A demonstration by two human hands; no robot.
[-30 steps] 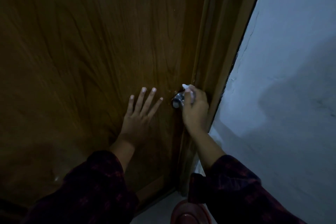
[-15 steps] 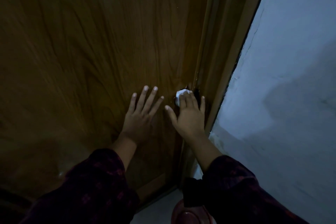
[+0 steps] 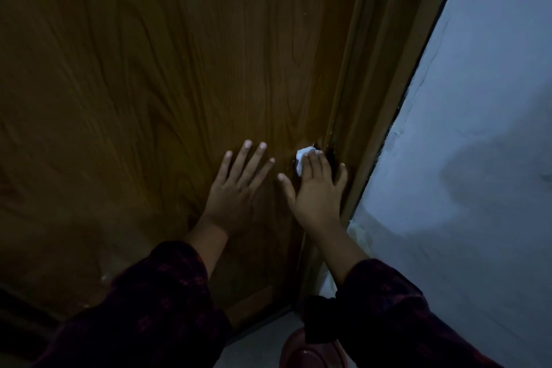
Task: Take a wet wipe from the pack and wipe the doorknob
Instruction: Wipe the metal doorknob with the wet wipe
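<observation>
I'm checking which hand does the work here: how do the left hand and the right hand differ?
The left hand lies flat on the door with nothing in it; the right hand presses a white wipe where the doorknob sits, hidden beneath. The left hand rests on bare wood, away from the edge; the right hand is at the door's edge beside the frame. Both have spread fingers and dark sleeves.

Brown door [image 3: 149,98] with darker wavy wood grain; plainer tan-brown frame [image 3: 388,69]. Pale blue-grey wall [image 3: 478,158], mottled with dim shadow. White wipe [image 3: 301,158]. Dark maroon sleeves [image 3: 155,308] with a faint reddish repeating print. Grey floor [image 3: 257,346]. Reddish-brown round thing [image 3: 307,355] at bottom edge, kind unclear.
</observation>
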